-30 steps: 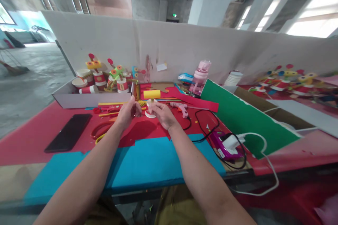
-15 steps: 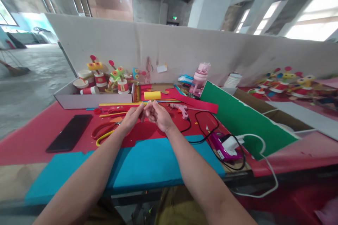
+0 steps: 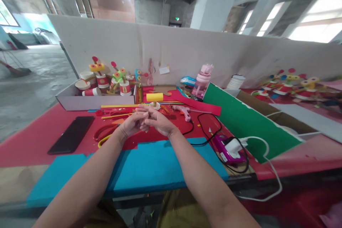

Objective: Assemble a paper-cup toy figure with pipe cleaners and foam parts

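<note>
Cup (image 3: 156,107) sits partly hidden behind right hand (image 3: 160,122), touching left hand (image 3: 131,123).

Your left forearm (image 3: 88,174) and right forearm (image 3: 197,171) are bare along their visible length, from the wrists to the lower edge of the view. Each is smooth in outline, narrow at the wrist and broader toward the elbow. Your left hand (image 3: 131,124) and right hand (image 3: 160,122) are likewise bare, with slim fingers (image 3: 143,108); the fingernails are too small to inspect. Your legs are covered by an olive-brown garment (image 3: 184,208). Its fabric appears matt, lighter over your right leg and darker, in shadow, over your left. Small yellowish flecks mark the right-leg section; their material cannot be determined.
</note>
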Demonstrator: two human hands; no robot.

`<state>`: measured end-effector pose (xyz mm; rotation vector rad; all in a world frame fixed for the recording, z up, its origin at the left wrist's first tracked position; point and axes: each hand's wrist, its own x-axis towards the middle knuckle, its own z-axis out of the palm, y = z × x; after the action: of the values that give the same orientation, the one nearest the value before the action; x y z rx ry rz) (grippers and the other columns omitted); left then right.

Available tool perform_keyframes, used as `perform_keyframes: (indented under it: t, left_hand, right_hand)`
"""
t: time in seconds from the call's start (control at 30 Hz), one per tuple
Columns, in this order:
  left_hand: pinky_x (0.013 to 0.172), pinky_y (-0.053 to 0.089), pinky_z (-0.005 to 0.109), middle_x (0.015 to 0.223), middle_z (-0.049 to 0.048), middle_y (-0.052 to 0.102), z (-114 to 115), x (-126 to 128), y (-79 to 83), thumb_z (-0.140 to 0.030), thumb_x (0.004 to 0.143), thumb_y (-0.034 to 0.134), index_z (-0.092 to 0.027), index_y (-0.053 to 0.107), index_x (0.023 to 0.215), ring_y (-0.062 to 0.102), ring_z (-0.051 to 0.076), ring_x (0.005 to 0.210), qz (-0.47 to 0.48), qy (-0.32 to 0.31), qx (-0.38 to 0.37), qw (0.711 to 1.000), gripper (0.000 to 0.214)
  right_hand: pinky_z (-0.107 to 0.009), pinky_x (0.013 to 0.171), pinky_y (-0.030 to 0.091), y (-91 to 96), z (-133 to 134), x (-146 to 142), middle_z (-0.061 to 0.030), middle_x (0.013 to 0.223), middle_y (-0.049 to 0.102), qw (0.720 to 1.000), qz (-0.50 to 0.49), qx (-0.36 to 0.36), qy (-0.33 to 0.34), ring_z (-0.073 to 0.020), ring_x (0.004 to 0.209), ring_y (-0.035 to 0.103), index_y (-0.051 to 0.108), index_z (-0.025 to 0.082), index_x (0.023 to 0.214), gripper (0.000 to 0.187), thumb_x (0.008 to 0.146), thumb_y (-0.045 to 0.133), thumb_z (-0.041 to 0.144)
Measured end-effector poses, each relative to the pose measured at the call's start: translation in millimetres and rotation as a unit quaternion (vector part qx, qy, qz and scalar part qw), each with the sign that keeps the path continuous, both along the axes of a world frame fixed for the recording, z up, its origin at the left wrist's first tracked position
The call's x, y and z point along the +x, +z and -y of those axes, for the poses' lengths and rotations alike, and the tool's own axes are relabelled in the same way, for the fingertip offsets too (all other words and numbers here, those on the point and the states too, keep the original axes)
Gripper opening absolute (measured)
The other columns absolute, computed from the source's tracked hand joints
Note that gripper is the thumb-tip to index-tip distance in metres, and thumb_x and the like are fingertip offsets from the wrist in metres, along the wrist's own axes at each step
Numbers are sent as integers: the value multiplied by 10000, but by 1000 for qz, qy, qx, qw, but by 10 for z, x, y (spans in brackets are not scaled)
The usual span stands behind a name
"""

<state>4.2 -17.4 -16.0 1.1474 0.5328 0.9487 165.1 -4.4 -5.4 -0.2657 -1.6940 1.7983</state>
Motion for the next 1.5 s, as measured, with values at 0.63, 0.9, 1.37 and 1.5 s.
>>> perform_keyframes:
  t: [0.63, 0.9, 1.37, 1.5]
  left_hand:
    - [339, 329, 235, 337, -31, 254, 54, 145, 83, -715, 848, 372, -187, 320, 382, 333, 88, 306, 47, 25, -56, 997, 706]
    - [353, 328, 194, 453, -58, 358, -7, 151, 27, -662, 872, 405, -170, 464, 583, 270, 46, 330, 123, 72, -52, 988, 574]
    - [319, 368, 215, 340, -76, 292, 65, 229, 1, -583, 868, 492, -181, 408, 537, 280, 69, 264, 68, -34, -108, 991, 528]
    - [349, 435, 262, 339, -68, 372, -11, 308, -99, -575, 876, 469, -192, 472, 624, 380, 112, 275, 42, 8, -84, 996, 459]
  right_hand:
    - [-221, 621, 514, -163, 18, -226, -6, 928, 638, 995, 39, 15, -88, -145, 812, 619, 579, 203, 978, 457, 627, 825, 359]
    - [-172, 480, 446, -210, 39, -378, 22, 795, 617, 975, 21, -38, -218, -92, 609, 593, 574, 214, 1024, 431, 705, 747, 446]
    - [-160, 444, 514, -107, 49, -121, 18, 828, 667, 994, 56, -81, -46, -82, 573, 615, 551, 270, 1243, 641, 672, 793, 431]
    - [-117, 315, 378, -133, 25, -152, 88, 495, 531, 986, 90, -103, -97, -52, 349, 477, 574, 224, 1210, 593, 739, 690, 566]
